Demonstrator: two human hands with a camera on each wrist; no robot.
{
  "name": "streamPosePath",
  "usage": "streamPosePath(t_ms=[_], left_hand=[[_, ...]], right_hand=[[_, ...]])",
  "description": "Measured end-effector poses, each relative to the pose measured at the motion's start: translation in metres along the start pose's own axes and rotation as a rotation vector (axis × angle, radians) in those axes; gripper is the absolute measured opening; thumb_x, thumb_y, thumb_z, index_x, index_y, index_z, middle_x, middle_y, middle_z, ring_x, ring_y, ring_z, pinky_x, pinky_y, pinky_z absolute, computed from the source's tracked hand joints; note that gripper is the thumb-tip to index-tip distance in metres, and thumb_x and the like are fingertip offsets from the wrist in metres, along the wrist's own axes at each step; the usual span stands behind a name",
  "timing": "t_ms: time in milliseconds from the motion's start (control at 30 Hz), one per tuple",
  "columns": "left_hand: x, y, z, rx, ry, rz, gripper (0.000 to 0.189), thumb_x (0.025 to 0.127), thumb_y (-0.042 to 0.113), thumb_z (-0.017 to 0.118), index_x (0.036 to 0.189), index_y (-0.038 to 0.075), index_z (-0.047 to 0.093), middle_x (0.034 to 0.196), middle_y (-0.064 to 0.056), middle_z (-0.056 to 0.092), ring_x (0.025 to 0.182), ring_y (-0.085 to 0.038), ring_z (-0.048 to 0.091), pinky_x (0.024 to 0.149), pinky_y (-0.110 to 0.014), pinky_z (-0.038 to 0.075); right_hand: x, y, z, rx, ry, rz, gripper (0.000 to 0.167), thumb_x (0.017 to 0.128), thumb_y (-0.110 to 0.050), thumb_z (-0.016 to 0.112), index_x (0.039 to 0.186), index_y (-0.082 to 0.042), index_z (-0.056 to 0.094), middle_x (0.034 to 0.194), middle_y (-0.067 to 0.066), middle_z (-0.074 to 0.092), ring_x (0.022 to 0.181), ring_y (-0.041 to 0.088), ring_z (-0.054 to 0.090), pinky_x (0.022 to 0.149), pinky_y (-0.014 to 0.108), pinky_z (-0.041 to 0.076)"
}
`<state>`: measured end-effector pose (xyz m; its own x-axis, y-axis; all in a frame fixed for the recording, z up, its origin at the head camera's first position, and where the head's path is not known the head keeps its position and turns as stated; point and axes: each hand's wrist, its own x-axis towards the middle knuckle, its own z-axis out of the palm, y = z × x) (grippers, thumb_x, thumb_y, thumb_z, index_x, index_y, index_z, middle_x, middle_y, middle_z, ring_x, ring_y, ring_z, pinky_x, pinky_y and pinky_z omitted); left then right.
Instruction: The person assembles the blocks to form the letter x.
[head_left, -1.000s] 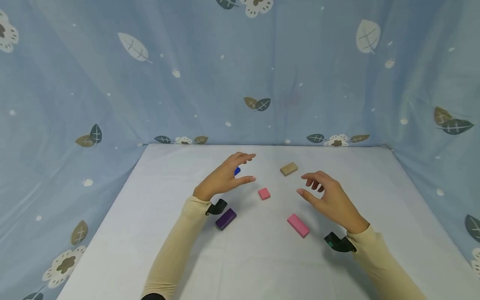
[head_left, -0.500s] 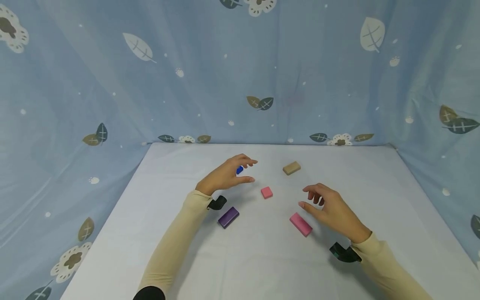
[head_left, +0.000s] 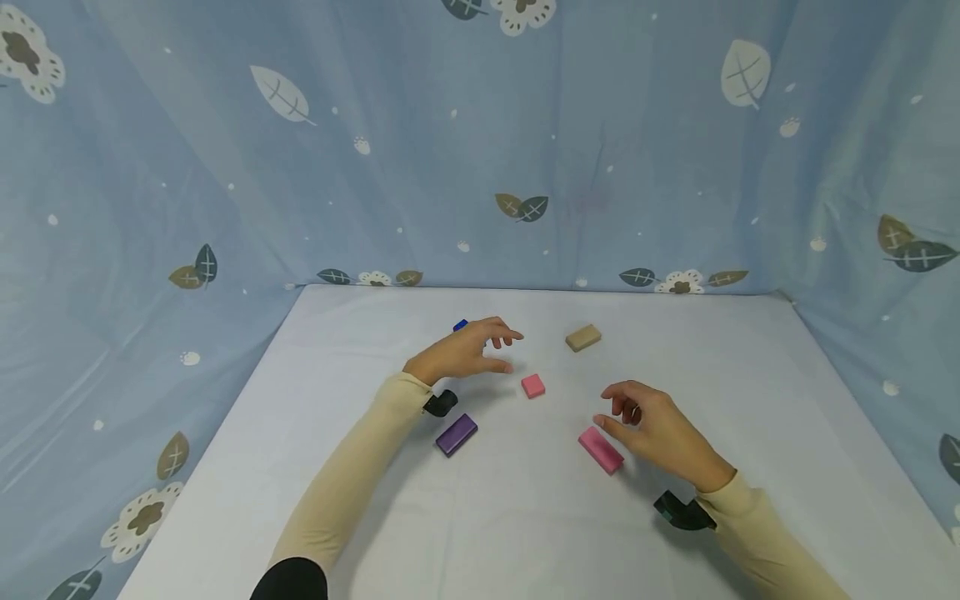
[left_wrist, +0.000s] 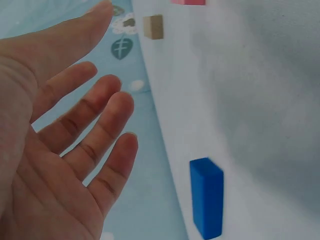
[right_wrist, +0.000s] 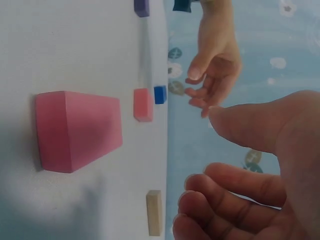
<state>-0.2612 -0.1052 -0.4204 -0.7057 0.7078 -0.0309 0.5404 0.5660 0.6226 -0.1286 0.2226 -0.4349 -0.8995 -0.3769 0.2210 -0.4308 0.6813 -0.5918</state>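
The small coral-pink square block (head_left: 533, 386) is my landmark. My right hand (head_left: 656, 429) is to its right, nearest to the rectangular pink block (head_left: 601, 451), which lies nearer to me and to the right of the landmark. To grip that block well, I should bring thumb and fingers to its two long sides and pinch evenly. My left hand (head_left: 465, 350), left of the landmark, partly covers the blue block (head_left: 461, 325); its height above it I cannot tell well. In both hands the fingers are loosely bent, the thumb well apart, holding nothing.

Compared with half a second ago, the right hand has come closer to the rectangular pink block, and the blue block's far end now shows behind my left hand.
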Motion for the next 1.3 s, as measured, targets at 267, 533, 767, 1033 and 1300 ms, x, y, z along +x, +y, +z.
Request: streamPosePath(t_ms=[267, 533, 767, 1033, 1300], left_hand=[[0.007, -0.001, 0.006, 0.034, -0.044, -0.016, 0.058, 0.096, 0.029, 0.076, 0.148, 0.011, 0.057, 0.132, -0.010, 0.063, 0.117, -0.022, 0.059, 0.095, -0.038, 0.051], [0.017, -0.001, 0.014, 0.014, -0.081, -0.023, 0.056, 0.094, 0.026, 0.078, 0.145, 0.012, 0.060, 0.128, -0.008, 0.065, 0.115, -0.026, 0.061, 0.093, -0.035, 0.051], [0.019, -0.003, 0.019, -0.003, -0.088, -0.026, 0.052, 0.092, 0.022, 0.080, 0.140, 0.010, 0.064, 0.126, -0.008, 0.066, 0.110, -0.021, 0.062, 0.095, -0.035, 0.052], [0.024, -0.005, 0.025, 0.003, -0.107, -0.025, 0.049, 0.091, 0.024, 0.081, 0.137, 0.013, 0.067, 0.123, -0.002, 0.067, 0.105, -0.015, 0.060, 0.094, -0.032, 0.052], [0.026, -0.006, 0.030, 0.042, -0.126, 0.000, 0.042, 0.093, 0.021, 0.079, 0.133, 0.015, 0.069, 0.123, -0.001, 0.068, 0.105, -0.015, 0.061, 0.092, -0.028, 0.051]], right_hand=[[-0.001, 0.001, 0.000, -0.009, -0.069, 0.034, 0.031, 0.088, -0.016, 0.083, 0.111, -0.001, 0.069, 0.085, -0.005, 0.059, 0.076, 0.006, 0.053, 0.068, 0.023, 0.050], [-0.004, 0.004, 0.000, -0.011, -0.110, 0.064, 0.029, 0.088, -0.014, 0.082, 0.110, 0.000, 0.069, 0.083, -0.005, 0.058, 0.074, 0.005, 0.052, 0.065, 0.022, 0.049], [-0.004, 0.006, 0.004, 0.004, -0.160, 0.053, 0.026, 0.088, -0.010, 0.078, 0.110, 0.001, 0.068, 0.085, -0.003, 0.059, 0.076, 0.008, 0.053, 0.065, 0.022, 0.049], [-0.004, 0.007, 0.008, -0.012, -0.216, 0.074, 0.027, 0.088, -0.012, 0.079, 0.109, 0.001, 0.068, 0.085, -0.001, 0.061, 0.077, 0.010, 0.053, 0.064, 0.021, 0.048], [-0.004, 0.007, 0.012, -0.006, -0.245, 0.051, 0.025, 0.088, -0.011, 0.080, 0.106, 0.000, 0.067, 0.081, -0.001, 0.060, 0.073, 0.008, 0.051, 0.063, 0.021, 0.046]])
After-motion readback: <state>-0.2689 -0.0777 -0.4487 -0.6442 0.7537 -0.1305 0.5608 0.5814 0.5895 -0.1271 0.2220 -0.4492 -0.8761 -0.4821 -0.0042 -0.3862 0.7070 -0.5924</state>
